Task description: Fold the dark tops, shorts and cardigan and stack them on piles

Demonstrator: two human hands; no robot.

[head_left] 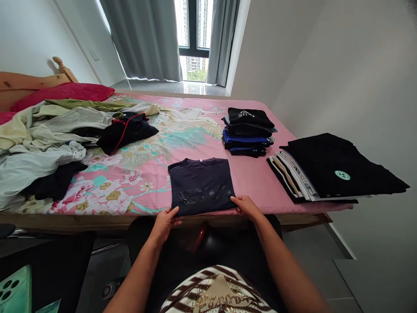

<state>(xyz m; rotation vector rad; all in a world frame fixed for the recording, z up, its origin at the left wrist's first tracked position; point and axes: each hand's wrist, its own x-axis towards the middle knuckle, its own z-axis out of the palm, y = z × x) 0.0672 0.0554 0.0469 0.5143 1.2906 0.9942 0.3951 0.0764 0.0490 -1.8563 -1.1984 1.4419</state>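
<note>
A dark T-shirt (202, 180), folded into a rectangle with its collar away from me, lies at the front edge of the bed. Glossy dark lettering runs across its lower part. My left hand (164, 221) pinches its near left corner between thumb and fingers. At the near right corner, my right hand (245, 205) grips the hem the same way, thumb on top. Beyond it to the right stands a stack of folded dark and blue shirts (249, 130). A larger pile topped by a black shirt (339, 169) sits farther right.
Loose, crumpled clothes (55, 134) heap up on the left, with a black garment with red trim (127, 130) at their edge. The pink flowered bedsheet (130, 182) covers the bed. At lower left, a green phone (18, 289) rests on a black surface. A wall bounds the right side.
</note>
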